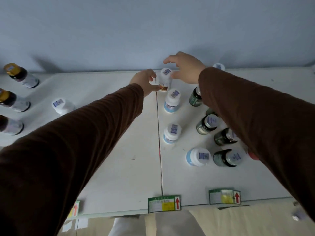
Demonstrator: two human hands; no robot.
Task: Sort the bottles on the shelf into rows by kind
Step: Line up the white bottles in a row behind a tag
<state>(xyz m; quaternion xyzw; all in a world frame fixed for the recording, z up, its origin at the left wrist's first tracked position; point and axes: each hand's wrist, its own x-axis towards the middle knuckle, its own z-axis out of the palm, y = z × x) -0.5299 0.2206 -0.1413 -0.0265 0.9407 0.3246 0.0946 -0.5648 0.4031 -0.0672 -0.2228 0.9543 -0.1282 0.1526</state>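
Hands reach from both lower corners toward the upper middle of the frame, both arms in dark brown sleeves. The left hand has its fingers curled, thumb and fingertips close against the left side of a white bottle with a brown label that stands upright near the back edge of the white shelf; whether it truly pinches the bottle I cannot tell. The right hand hovers just above and to the right of the same bottle, fingers loosely arched and spread, holding nothing.

Below that bottle, down the middle of the frame, stand two white bottles with blue labels, and a third lies further right and lower. Right of centre, several dark green bottles cluster, partly hidden under the right sleeve. At the left edge stand three dark bottles with gold caps, and a plain white bottle stands near the left sleeve. Green price tags with red arrows hang on the shelf's front edge at the bottom.
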